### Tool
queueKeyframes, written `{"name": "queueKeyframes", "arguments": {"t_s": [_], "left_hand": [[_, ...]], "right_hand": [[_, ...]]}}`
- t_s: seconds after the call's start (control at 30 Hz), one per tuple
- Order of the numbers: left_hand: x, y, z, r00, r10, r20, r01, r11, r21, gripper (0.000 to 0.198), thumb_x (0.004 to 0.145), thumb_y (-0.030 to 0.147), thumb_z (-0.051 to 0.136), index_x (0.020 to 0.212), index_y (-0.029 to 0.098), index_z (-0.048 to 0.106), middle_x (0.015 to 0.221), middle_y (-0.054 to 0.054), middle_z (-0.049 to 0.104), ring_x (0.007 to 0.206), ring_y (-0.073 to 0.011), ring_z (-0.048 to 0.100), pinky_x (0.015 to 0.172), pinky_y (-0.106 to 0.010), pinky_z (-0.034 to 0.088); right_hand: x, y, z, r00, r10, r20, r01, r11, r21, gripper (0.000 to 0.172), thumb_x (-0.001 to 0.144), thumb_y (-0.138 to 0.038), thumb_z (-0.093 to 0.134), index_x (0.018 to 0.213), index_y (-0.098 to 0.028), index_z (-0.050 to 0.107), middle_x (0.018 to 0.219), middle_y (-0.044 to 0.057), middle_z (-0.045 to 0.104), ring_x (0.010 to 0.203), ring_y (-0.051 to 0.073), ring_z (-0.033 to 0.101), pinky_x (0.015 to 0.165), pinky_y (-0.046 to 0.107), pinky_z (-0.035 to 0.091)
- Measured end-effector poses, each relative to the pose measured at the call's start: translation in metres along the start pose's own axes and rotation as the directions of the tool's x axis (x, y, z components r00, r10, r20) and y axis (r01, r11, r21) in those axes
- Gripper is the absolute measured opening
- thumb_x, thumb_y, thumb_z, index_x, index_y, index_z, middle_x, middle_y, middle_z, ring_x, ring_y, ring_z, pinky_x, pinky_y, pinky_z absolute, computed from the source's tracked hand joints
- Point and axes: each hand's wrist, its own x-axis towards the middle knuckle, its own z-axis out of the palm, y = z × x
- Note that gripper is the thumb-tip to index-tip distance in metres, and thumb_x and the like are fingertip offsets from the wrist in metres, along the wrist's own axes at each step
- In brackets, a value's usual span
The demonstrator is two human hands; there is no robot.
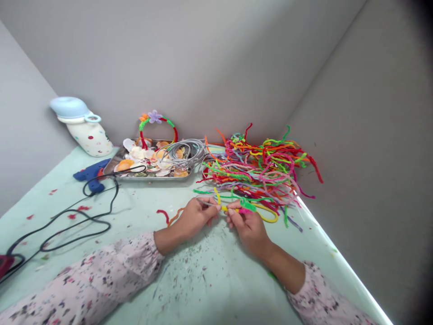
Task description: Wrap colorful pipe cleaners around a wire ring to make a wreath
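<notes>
My left hand [199,213] pinches a thin grey wire [204,201] where a yellow pipe cleaner [217,196] wraps around it. A short end of that yellow piece sticks up beside my fingertips. Close by on the right, my right hand [248,227] is closed on the yellow-wrapped stretch of the wire. Over its fingers show a bright green fuzzy section [248,205] and a pink one [242,211]. A yellow loop [271,219] curves out past the right hand. My fingers cover part of the wrapping.
Behind my hands lies a tangled heap of coloured pipe cleaners [260,169]. A metal tray [152,179] holds seashells, a coil of grey wire [191,152] and a flowered headband [155,116]. Further left are a blue glue gun [93,174], its black cord [111,203] and a bottle [89,135].
</notes>
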Motion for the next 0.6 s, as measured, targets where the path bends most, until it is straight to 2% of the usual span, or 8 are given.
{"name": "queueKeyframes", "arguments": {"t_s": [0.27, 0.5, 0.6], "left_hand": [[-0.0006, 0.0026, 0.0021, 0.996, -0.077, -0.040, 0.076, 0.997, -0.033, 0.020, 0.077, 0.029, 0.057, 0.062, 0.016, 0.052, 0.051, 0.003, 0.048, 0.043, -0.0072, 0.040, 0.044, -0.022, 0.028], [0.0004, 0.0028, 0.0030, 0.996, -0.069, -0.065, 0.065, 0.996, -0.056, 0.018, 0.071, 0.027, 0.055, 0.057, 0.017, 0.050, 0.047, 0.003, 0.045, 0.042, -0.0076, 0.038, 0.043, -0.023, 0.026], [0.0008, 0.0017, 0.0031, 0.995, -0.082, -0.058, 0.077, 0.994, -0.084, 0.019, 0.072, 0.029, 0.056, 0.059, 0.017, 0.050, 0.047, 0.004, 0.046, 0.041, -0.0073, 0.037, 0.042, -0.022, 0.026]], "right_hand": [[-0.0013, -0.0008, -0.0017, 0.991, -0.121, 0.053, 0.127, 0.983, -0.129, 0.013, 0.092, -0.029, 0.046, 0.087, -0.020, 0.054, 0.071, -0.001, 0.056, 0.060, 0.013, 0.056, 0.058, 0.026, 0.046], [-0.0021, -0.0018, -0.0039, 0.947, -0.308, 0.093, 0.322, 0.906, -0.274, 0.011, 0.090, -0.021, 0.045, 0.086, -0.021, 0.056, 0.085, 0.003, 0.058, 0.080, 0.018, 0.058, 0.072, 0.029, 0.046], [-0.0019, -0.0015, -0.0033, 0.948, -0.306, 0.081, 0.317, 0.912, -0.259, 0.011, 0.090, -0.022, 0.047, 0.084, -0.021, 0.056, 0.082, 0.004, 0.058, 0.079, 0.018, 0.059, 0.072, 0.030, 0.047]]}}
